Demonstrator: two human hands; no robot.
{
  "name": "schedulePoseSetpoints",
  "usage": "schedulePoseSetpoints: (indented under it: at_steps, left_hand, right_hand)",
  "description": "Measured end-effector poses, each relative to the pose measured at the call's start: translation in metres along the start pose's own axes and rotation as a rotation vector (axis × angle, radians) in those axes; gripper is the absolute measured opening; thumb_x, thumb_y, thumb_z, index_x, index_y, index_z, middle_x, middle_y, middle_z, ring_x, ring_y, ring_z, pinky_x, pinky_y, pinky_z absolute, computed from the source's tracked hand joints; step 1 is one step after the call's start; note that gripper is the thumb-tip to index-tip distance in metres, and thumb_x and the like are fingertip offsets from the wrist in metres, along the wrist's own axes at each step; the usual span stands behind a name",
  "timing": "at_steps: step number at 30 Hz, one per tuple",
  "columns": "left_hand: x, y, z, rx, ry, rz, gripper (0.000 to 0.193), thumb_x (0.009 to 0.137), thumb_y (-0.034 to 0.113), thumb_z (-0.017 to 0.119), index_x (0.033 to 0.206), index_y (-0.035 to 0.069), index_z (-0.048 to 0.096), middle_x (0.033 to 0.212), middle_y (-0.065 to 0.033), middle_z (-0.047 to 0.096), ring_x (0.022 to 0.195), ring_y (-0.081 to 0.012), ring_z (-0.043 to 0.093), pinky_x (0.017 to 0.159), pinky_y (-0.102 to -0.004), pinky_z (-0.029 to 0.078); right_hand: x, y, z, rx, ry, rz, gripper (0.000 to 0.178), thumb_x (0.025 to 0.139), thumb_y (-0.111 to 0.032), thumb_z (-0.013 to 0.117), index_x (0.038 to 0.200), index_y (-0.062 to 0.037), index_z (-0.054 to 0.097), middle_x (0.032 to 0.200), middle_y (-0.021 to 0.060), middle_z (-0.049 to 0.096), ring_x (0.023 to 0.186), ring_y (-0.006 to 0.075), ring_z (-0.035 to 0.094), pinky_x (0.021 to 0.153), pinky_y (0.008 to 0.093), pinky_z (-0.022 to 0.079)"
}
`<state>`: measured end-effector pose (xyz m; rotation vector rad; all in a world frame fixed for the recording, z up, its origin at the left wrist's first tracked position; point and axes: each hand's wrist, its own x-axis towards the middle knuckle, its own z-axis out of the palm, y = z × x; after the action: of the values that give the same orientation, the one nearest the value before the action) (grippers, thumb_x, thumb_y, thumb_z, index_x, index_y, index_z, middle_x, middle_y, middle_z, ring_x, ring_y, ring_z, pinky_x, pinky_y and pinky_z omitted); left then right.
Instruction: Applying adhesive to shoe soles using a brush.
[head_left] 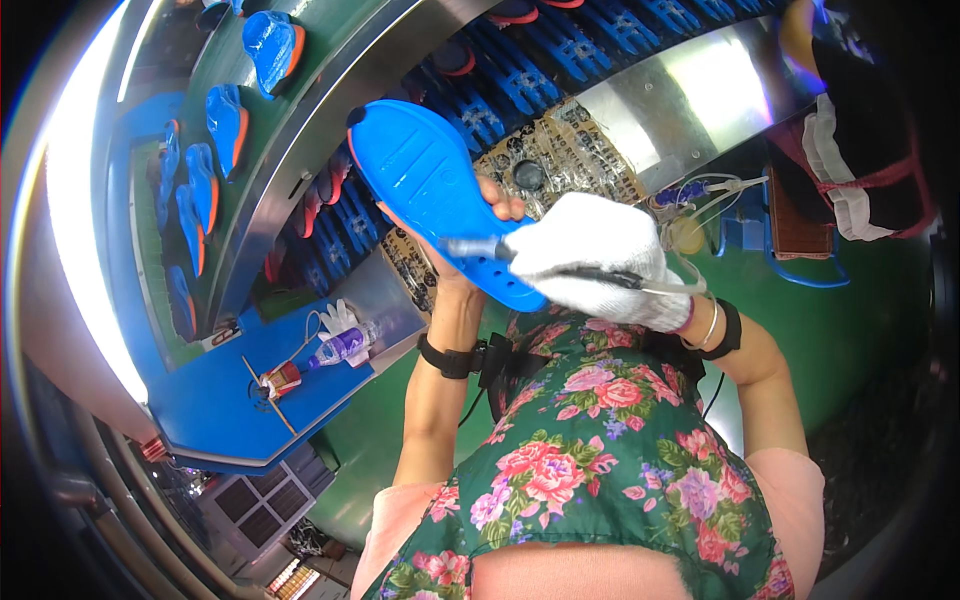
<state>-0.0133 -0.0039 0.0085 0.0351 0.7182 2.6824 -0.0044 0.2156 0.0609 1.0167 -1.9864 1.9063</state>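
Left hand [447, 268]: bare, clamped from underneath on the blue sole [405, 165]
Right hand [592, 250]: white-gloved, closed around a slim tool [475, 247] — blurred tip over the sole, cannot tell if touching
Black disc [528, 176]: beyond and right of left grip

Your held sole [415, 165]: bright blue, edged orange. Your tool [605, 273]: dark, white-corded. Your glove [595, 235]: white. Your apron [560, 475]: dark green, printed with pink and purple flowers and green leaves. Your sleeves [795, 500]: pale pink. Your wristbands [448, 360]: black. Other soles [272, 50]: blue, edged orange. Floor [850, 325]: green. Bottle [343, 346]: clear, purple-labelled.
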Motion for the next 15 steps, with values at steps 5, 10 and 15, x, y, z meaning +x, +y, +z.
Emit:
schedulePoseSetpoints:
  at_steps: [5, 10, 15]
  left_hand:
    - [0.012, -0.001, 0.011, -0.086, 0.13, 0.112, 0.109, 0.078, 0.099, 0.027, 0.103, -0.001, 0.06, 0.087, -0.014, 0.064, 0.078, -0.0274, 0.064, 0.079, -0.0462, 0.054]
    - [0.012, 0.007, 0.001, 0.037, 0.144, 0.042, 0.107, 0.081, 0.097, 0.026, 0.109, 0.0, 0.059, 0.087, -0.0123, 0.063, 0.074, -0.0245, 0.062, 0.08, -0.0436, 0.053]
    - [0.018, 0.008, 0.005, -0.069, 0.138, -0.041, 0.108, 0.081, 0.098, 0.025, 0.118, 0.002, 0.057, 0.086, -0.0145, 0.062, 0.071, -0.0265, 0.062, 0.073, -0.0466, 0.05]
  right_hand:
    - [-0.011, -0.008, 0.009, -0.065, -0.071, -0.116, 0.028, 0.078, -0.005, 0.081, 0.105, -0.0125, 0.079, 0.105, 0.0075, 0.077, 0.087, 0.0257, 0.072, 0.074, 0.0367, 0.058]
    - [-0.009, 0.001, 0.001, 0.116, 0.01, 0.047, 0.021, 0.079, -0.003, 0.082, 0.098, -0.0099, 0.078, 0.099, 0.0094, 0.078, 0.083, 0.0251, 0.073, 0.072, 0.0366, 0.058]
    - [-0.019, -0.01, 0.003, 0.028, -0.192, -0.094, 0.029, 0.078, -0.006, 0.082, 0.106, -0.0114, 0.078, 0.107, 0.0089, 0.076, 0.085, 0.026, 0.071, 0.073, 0.0362, 0.058]
